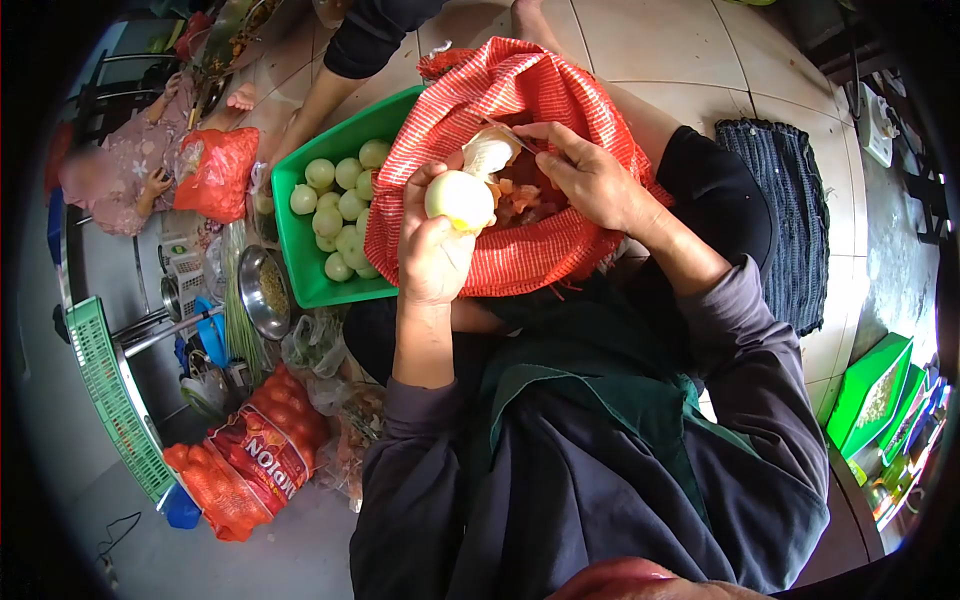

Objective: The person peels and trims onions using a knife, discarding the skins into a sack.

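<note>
My left hand (435,255) is closed around a pale, mostly peeled onion (458,199), with a bit of yellow-brown skin at its lower side. In my right hand (592,180), thumb and fingers pinch a small knife (508,131), its thin blade pointing left and its handle mostly hidden. A whitish strip of onion peel (490,152) hangs beside the blade, just above the onion. Both hands are over a red-and-white woven sack (530,265), rolled open between my legs. Loose onion skins (518,203) lie inside it.
A green crate (330,291) of peeled onions stands left of the sack. Further left are a metal bowl (262,300), a red mesh bag of onions (255,455) and a green basket (108,390). A dark woven mat (775,220) lies right. Other people sit at upper left.
</note>
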The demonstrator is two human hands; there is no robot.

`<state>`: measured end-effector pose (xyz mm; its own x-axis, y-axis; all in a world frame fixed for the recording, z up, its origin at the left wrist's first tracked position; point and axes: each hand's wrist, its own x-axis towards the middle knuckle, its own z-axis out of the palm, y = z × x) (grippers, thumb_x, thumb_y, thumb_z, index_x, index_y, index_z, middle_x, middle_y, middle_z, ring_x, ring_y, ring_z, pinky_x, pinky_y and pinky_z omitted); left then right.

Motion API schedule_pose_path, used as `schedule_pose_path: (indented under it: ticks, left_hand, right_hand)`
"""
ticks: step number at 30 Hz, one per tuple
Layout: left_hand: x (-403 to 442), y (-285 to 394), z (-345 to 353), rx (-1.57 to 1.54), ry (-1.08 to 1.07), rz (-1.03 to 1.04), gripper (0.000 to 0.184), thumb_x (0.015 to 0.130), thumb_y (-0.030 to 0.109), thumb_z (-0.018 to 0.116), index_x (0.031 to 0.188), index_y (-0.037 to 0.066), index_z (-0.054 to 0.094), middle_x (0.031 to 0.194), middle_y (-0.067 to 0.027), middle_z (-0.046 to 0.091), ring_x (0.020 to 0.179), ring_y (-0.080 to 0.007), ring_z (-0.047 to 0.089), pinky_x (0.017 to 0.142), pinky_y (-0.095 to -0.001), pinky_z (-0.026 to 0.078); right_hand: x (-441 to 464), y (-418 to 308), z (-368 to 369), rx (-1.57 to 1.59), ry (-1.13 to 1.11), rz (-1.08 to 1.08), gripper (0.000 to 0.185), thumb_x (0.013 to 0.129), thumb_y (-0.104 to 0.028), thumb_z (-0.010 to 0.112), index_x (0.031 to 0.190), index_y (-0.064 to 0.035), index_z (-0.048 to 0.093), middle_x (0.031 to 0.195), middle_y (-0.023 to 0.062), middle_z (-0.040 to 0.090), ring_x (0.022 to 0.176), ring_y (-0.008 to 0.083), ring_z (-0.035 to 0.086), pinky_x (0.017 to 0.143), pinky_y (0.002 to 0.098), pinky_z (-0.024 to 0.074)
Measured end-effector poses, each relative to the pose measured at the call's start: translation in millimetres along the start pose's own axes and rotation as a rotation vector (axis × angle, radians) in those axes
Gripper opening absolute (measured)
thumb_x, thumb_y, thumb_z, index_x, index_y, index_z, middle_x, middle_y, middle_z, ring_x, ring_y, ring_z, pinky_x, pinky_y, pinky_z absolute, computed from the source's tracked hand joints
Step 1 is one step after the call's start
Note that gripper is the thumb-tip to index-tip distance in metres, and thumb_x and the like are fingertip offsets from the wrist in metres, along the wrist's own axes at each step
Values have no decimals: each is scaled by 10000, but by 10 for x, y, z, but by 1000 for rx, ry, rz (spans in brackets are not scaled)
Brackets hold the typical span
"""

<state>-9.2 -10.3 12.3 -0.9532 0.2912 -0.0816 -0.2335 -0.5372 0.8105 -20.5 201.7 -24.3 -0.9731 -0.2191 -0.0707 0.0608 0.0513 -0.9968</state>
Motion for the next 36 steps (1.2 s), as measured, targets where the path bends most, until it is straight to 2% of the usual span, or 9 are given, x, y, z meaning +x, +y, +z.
schedule_pose_path:
  ticks: [2,5,8,11,15,24,29,34,36]
  left_hand:
    - [24,-17,3,-83,26,13,513,840,198,647,1293,108,423,1225,-120,547,1065,-261,600,809,-398,566]
    - [36,-76,-172,80,13,49,509,856,218,640,1307,113,428,1265,-128,542,1097,-253,584,829,-421,559]
    - [35,-62,-166,45,-19,44,536,873,232,642,1348,119,422,1329,-130,514,1162,-253,549,865,-437,543]
    - [52,-48,-67,-49,15,36,580,871,232,659,1384,123,410,1345,-126,510,1186,-255,539,915,-426,517]
    - [78,-27,-1,-209,106,30,534,844,101,661,1328,92,434,1286,-116,526,1134,-214,553,897,-390,537]
    - [76,-24,34,-73,104,149,567,831,77,692,1329,95,420,1212,-104,544,1157,-248,547,911,-380,538]
    - [91,-26,85,-70,171,168,560,829,71,688,1321,87,420,1270,-122,512,1212,-267,512,1001,-451,482]
    - [138,-193,101,121,183,304,521,832,77,648,1293,51,407,1312,-157,490,1239,-289,484,1043,-463,428]
    - [149,-259,208,194,176,369,543,827,75,638,1298,50,371,1313,-170,485,1218,-286,483,1059,-444,403]
  right_hand:
    - [-8,-60,-13,-128,36,-37,345,990,-177,459,1325,-96,488,1007,148,670,951,220,667,873,330,522]
    - [-31,-148,-35,-141,-5,23,366,995,-117,436,1357,-65,459,847,25,579,762,55,540,689,221,479]
    - [-48,-228,-55,-73,-10,63,371,1004,-126,420,1372,-89,450,730,-17,524,641,37,478,590,209,440]
    - [-72,-317,-121,198,-61,142,348,1008,-155,422,1346,-83,463,890,45,643,792,73,613,656,227,479]
    - [-89,-397,-184,256,-81,163,347,1015,-147,410,1353,-88,460,717,-26,508,606,43,422,570,200,404]
    - [-43,-210,-177,-27,25,68,388,1015,-185,425,1389,-83,437,720,-5,512,671,74,488,641,244,455]
    - [-90,-296,-170,83,18,74,397,1013,-187,433,1389,-60,421,843,25,550,748,87,525,693,248,468]
    - [-224,-431,-30,234,-223,69,396,1001,-139,449,1362,12,388,1010,86,596,908,137,599,802,280,492]
    - [-243,-382,112,218,-185,-56,429,1026,-152,397,1429,-18,336,811,11,504,670,65,435,637,217,406]
